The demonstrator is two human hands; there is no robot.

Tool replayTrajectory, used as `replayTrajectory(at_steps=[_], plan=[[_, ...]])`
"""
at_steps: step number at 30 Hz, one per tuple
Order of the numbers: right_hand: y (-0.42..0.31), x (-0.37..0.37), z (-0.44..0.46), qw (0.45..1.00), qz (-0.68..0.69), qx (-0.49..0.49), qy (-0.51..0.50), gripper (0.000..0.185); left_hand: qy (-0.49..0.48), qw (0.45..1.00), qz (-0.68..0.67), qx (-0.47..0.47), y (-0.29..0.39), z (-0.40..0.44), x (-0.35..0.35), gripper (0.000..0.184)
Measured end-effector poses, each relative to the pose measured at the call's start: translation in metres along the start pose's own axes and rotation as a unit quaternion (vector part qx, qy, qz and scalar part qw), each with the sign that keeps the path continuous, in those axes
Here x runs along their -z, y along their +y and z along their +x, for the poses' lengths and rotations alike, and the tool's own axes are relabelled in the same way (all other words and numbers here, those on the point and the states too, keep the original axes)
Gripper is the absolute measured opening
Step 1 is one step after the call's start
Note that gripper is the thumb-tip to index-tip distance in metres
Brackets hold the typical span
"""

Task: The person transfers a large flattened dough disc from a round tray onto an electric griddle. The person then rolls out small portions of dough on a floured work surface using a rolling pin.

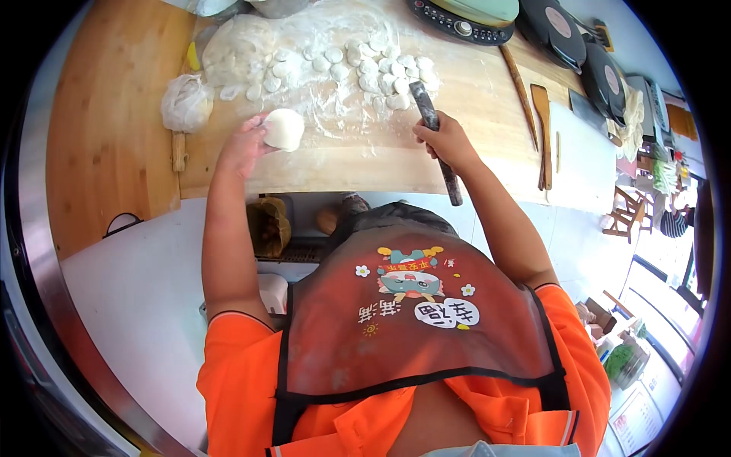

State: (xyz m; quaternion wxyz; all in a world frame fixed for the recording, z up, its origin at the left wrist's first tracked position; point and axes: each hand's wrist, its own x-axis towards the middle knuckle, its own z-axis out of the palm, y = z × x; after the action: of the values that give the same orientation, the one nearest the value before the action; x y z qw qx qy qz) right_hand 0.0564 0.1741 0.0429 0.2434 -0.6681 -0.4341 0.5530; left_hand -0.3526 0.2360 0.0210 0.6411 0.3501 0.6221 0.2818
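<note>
My left hand (245, 145) pinches a thin round dough wrapper (284, 129), held up over the near left part of the floury wooden board (343, 171). In my right hand (448, 143) is a dark rolling pin (424, 103) dusted with flour, tilted, with its lower end past the board's front edge. Beyond both hands lie many small flattened dough pieces (369, 67) in loose flour. A large mass of dough (240, 49), seemingly under clear plastic, rests at the far left. Close to my left hand sits a knotted plastic bag (187, 103) with pale contents.
At the back right stand an electric griddle (464, 29) and black round pans (552, 30). A long wooden stick (519, 95) and a wooden spatula (542, 122) lie on the right. A wooden stool (628, 213) stands on the floor beyond the counter.
</note>
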Motion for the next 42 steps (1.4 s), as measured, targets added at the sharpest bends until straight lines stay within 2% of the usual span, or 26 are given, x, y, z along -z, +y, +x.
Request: replayTrajectory(at_steps=[1, 2, 3, 4, 7, 9, 11, 14, 17, 20, 24, 27, 30, 33, 34, 37, 42], plan=[[0.003, 0.003, 0.001, 1.000, -0.021, 0.002, 0.013, 0.021, 0.015, 0.999, 0.041, 0.009, 0.000, 0.009, 0.007, 0.032], [0.005, 0.006, 0.003, 0.999, -0.041, 0.003, 0.027, 0.021, 0.071, 0.974, 0.213, -0.042, -0.002, 0.019, 0.009, 0.032], [0.007, 0.009, 0.007, 0.997, -0.061, 0.006, 0.042, 0.022, 0.124, 0.913, 0.377, -0.094, 0.001, 0.025, 0.006, 0.032], [0.008, 0.012, 0.011, 0.995, -0.079, 0.006, 0.055, 0.023, 0.173, 0.819, 0.528, -0.142, 0.004, 0.031, 0.004, 0.032], [0.007, 0.012, 0.027, 0.992, -0.068, 0.011, 0.102, 0.025, 0.155, 0.766, 0.472, -0.409, 0.015, 0.040, -0.047, 0.034], [0.005, 0.010, 0.038, 0.990, -0.068, 0.022, 0.120, 0.027, 0.097, 0.729, 0.460, -0.497, 0.019, 0.055, -0.093, 0.035], [0.006, 0.009, 0.048, 0.988, -0.066, 0.033, 0.133, 0.027, 0.044, 0.696, 0.478, -0.534, 0.021, 0.057, -0.138, 0.038], [0.007, 0.010, 0.056, 0.981, -0.125, 0.029, 0.145, 0.033, 0.019, 0.685, 0.508, -0.522, 0.006, 0.069, -0.173, 0.043], [-0.003, 0.008, 0.055, 0.968, -0.191, 0.041, 0.159, 0.032, 0.021, 0.708, 0.511, -0.487, -0.015, 0.064, -0.173, 0.047], [-0.006, -0.006, 0.059, 0.941, -0.281, 0.108, 0.155, 0.030, 0.023, 0.714, 0.545, -0.439, -0.026, 0.016, -0.166, 0.051], [-0.004, -0.025, 0.067, 0.888, -0.394, 0.193, 0.138, 0.032, 0.003, 0.753, 0.540, -0.376, -0.056, -0.029, -0.169, 0.061], [-0.004, -0.024, 0.075, 0.868, -0.434, 0.204, 0.128, 0.030, 0.001, 0.725, 0.545, -0.421, -0.059, -0.031, -0.177, 0.062], [-0.001, -0.024, 0.082, 0.871, -0.445, 0.164, 0.124, 0.029, -0.068, 0.709, 0.522, -0.470, -0.052, -0.030, -0.191, 0.054], [-0.002, -0.011, 0.080, 0.898, -0.383, 0.136, 0.167, 0.032, -0.019, 0.733, 0.468, -0.493, -0.058, 0.001, -0.190, 0.042], [0.002, -0.004, 0.081, 0.902, -0.370, 0.132, 0.180, 0.033, 0.006, 0.771, 0.417, -0.481, -0.047, 0.007, -0.188, 0.035], [0.010, 0.013, 0.075, 0.909, -0.334, 0.127, 0.213, 0.035, 0.057, 0.843, 0.404, -0.351, -0.021, 0.032, -0.193, 0.033], [0.009, 0.028, 0.046, 0.909, -0.322, 0.139, 0.226, 0.032, 0.063, 0.738, 0.537, -0.405, -0.006, 0.057, -0.210, 0.031]])
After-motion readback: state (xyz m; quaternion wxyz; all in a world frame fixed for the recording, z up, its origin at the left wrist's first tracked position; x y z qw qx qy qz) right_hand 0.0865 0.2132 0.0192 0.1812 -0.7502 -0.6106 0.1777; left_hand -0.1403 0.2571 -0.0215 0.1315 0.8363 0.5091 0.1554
